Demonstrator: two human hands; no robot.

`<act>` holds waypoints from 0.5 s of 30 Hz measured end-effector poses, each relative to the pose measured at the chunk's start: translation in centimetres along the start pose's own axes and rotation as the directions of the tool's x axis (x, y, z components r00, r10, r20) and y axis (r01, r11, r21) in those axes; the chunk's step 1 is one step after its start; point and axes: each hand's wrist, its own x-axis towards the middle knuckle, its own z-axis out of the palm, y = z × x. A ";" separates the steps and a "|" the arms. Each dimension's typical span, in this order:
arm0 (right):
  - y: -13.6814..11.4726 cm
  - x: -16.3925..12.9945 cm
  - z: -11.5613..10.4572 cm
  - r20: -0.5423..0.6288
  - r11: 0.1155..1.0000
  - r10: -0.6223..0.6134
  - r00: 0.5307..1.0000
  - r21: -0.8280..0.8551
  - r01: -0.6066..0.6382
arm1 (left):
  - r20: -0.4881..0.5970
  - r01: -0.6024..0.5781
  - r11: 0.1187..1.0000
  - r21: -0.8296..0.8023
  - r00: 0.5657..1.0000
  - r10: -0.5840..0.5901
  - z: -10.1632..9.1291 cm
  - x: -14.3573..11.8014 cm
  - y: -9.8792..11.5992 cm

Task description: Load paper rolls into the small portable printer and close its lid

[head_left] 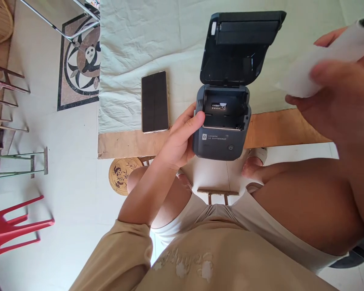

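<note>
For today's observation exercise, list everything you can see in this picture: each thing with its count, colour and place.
printer: one, dark grey, lid open, at the table's near edge
phone: one, black screen, on the cloth left of the printer
paper roll: one, white, blurred, upper right
cloth: one, pale green, over the table
table: one, brown, bare at its near edge
stool: one, round, panda design, on the floor
floor panda inlay: one, brown and white, upper left
red chair: one, lower left
left hand: one, touching the printer's left side
right hand: one, holding the paper roll
</note>
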 end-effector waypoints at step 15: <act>1.1 -1.0 -0.3 0.062 0.696 0.002 0.998 -0.717 0.043 | 0.070 0.036 0.999 -0.020 0.997 -0.034 0.4 0.1 0.4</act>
